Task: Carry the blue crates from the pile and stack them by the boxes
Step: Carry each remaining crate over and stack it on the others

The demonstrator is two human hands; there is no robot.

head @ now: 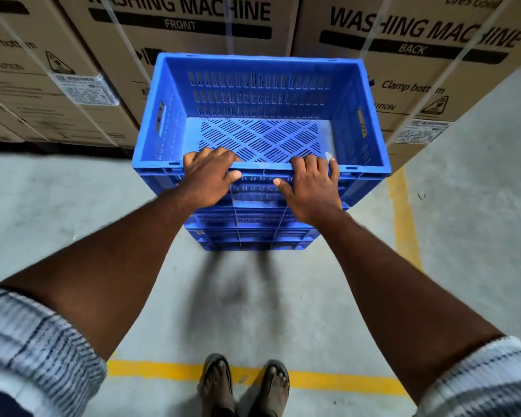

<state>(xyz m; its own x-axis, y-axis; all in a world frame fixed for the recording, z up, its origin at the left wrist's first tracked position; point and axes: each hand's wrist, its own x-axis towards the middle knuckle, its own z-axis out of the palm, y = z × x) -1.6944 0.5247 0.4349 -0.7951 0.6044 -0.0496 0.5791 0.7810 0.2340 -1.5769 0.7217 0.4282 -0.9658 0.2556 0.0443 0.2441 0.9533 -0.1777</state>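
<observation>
On top of the stack by the boxes, the top crate is sitting empty and level, and I am gripping its near rim with both hands. I am curling my left hand over that rim left of the middle, its fingers hooking down inside the top crate and the thumb pressing on the outer face. My right hand is doing the same just right of the middle, fingers folding over the edge, thumb lying outside. Neither hand is using the side handle slots.

Directly under the top crate, the stacked crates are standing on the concrete floor, squarely as far as I can tell. Behind the top crate, close to its far wall, the washing machine boxes are rising out of view. To the right of the top crate a yellow floor line is running away from me, and a second yellow line is crossing on my side of it, at my sandalled feet.

I am judging that the placing step is in hand: this crate is seating on the stack by the boxes, though I cannot tell whether it is fully settled. Next I am expecting to need a check that its corners are lining up, then a release of both grips and a walk to the pile, which is not showing, for another crate
</observation>
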